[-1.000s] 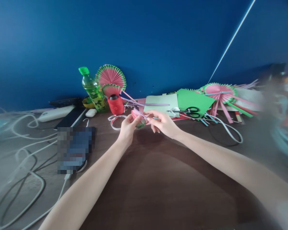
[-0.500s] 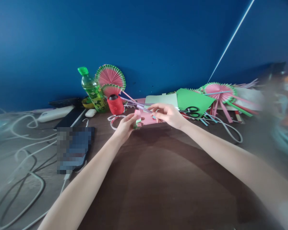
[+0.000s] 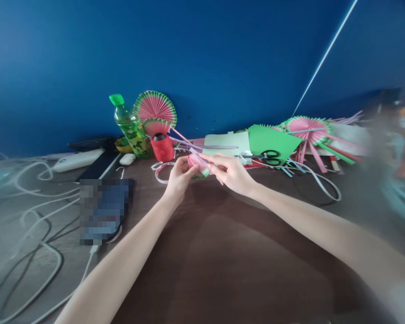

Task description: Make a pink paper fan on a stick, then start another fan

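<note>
My left hand [image 3: 180,179] is closed on a small folded paper [image 3: 193,160], pink with green along its edge, just above the table in front of the red spool. My right hand [image 3: 232,174] pinches a pale purple paper strip [image 3: 196,154], which lies slantwise against the folded paper. Both sets of fingertips nearly meet around the piece and hide part of it. Behind them, more purple strips [image 3: 219,147] stretch across a pale green sheet [image 3: 227,140].
To the left stand a red spool [image 3: 162,147], a green-capped bottle [image 3: 130,126] and pleated pink paper fans [image 3: 155,108]. A phone [image 3: 111,209] lies among white cables [image 3: 59,256]. Rightward are green paper [image 3: 273,140], black-handled scissors [image 3: 271,157] and another fan [image 3: 308,128].
My right hand has come down and left toward the left one. The purple strip now rests against the folded paper, which has tilted over between my fingers.
</note>
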Demonstrator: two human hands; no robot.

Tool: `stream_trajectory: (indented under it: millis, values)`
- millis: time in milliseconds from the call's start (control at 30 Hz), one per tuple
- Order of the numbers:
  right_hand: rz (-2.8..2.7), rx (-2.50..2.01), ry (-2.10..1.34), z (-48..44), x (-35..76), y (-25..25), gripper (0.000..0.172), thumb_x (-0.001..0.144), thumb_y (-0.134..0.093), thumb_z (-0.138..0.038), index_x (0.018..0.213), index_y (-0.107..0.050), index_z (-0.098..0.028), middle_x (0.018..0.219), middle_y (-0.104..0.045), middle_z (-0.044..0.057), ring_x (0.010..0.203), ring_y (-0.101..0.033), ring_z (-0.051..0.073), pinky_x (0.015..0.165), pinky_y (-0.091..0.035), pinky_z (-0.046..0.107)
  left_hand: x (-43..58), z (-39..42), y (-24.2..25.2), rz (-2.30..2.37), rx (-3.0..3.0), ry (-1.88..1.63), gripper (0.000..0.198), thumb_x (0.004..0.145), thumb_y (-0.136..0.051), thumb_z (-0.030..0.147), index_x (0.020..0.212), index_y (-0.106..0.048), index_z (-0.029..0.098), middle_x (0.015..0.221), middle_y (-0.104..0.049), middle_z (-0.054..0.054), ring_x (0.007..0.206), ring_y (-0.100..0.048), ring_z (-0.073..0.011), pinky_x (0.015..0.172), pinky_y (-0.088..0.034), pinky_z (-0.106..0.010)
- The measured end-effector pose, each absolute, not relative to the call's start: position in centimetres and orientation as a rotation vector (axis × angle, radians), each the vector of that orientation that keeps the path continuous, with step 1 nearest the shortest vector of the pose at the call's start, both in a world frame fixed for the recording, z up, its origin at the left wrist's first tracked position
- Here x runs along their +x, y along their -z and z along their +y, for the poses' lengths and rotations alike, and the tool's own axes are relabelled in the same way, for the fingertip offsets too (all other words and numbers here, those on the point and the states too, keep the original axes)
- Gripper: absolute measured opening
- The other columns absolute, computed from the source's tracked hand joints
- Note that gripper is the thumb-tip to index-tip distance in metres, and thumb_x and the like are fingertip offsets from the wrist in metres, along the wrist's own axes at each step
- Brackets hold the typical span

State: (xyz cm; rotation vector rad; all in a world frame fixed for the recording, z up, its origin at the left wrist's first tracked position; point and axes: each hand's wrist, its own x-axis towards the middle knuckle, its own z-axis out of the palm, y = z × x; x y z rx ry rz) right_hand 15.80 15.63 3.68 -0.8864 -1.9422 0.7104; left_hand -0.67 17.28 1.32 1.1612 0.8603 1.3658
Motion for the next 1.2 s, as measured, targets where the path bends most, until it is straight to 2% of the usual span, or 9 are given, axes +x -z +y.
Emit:
stream_trajectory:
  millis: [167, 567, 833, 1033, 1200]
  values:
    - [-1.954, -0.923, -0.636, 15.3, 15.5, -3.7, 0.034, 0.087, -0.043, -0.020, 0.117, -0.059, -0.020, 0.075, -0.048, 0.000, 0.052, -0.040, 0.006, 0.052, -0.041, 0.023, -0.5, 17.1, -1.5, 0.852, 1.184, -1.425, 0.037, 0.058, -0.076, 0.030, 0.084, -0.053, 0.017, 0.073, -0.066, 0.001, 0.068, -0.063, -0.0118, 0.069, -0.050, -0.025]
    - [-1.949, -0.921, -0.672, 15.1, 15.3, -3.5, 0.037, 0.085, -0.042, -0.016, 0.118, -0.058, -0.022, 0.093, -0.059, 0.004, 0.055, -0.050, 0.006, 0.051, -0.043, 0.022, -0.6, 17.0, -1.8, 0.900, 1.209, -1.465, 0.034, 0.060, -0.073, 0.028, 0.086, -0.054, 0.018, 0.075, -0.066, 0.001, 0.068, -0.062, -0.0116, 0.066, -0.049, -0.025]
    - [-1.947, -0.919, -0.664, 15.1, 15.3, -3.4, 0.037, 0.085, -0.043, -0.017, 0.118, -0.058, -0.023, 0.094, -0.059, 0.004, 0.049, -0.041, 0.005, 0.049, -0.042, 0.021, -0.4, 16.8, -1.7, 0.920, 1.263, -1.474, 0.034, 0.063, -0.072, 0.028, 0.089, -0.053, 0.019, 0.076, -0.066, 0.001, 0.070, -0.062, -0.0117, 0.069, -0.049, -0.025]
    - [-1.929, -0.912, -0.682, 15.3, 15.4, -3.2, 0.036, 0.085, -0.043, -0.016, 0.117, -0.058, -0.023, 0.083, -0.050, 0.002, 0.053, -0.045, 0.006, 0.050, -0.045, 0.022, -0.3, 16.7, -1.6, 0.913, 1.339, -1.483, 0.035, 0.065, -0.070, 0.028, 0.092, -0.051, 0.019, 0.077, -0.067, 0.000, 0.073, -0.063, -0.0134, 0.068, -0.050, -0.026]
    - [-1.902, -0.890, -0.718, 15.4, 15.4, -2.7, 0.037, 0.086, -0.043, -0.017, 0.118, -0.057, -0.028, 0.094, -0.042, 0.002, 0.047, -0.041, 0.001, 0.049, -0.048, 0.021, -0.3, 16.6, -1.5, 0.908, 1.355, -1.475, 0.037, 0.066, -0.069, 0.030, 0.096, -0.050, 0.018, 0.080, -0.068, -0.001, 0.077, -0.064, -0.0156, 0.071, -0.050, -0.029]
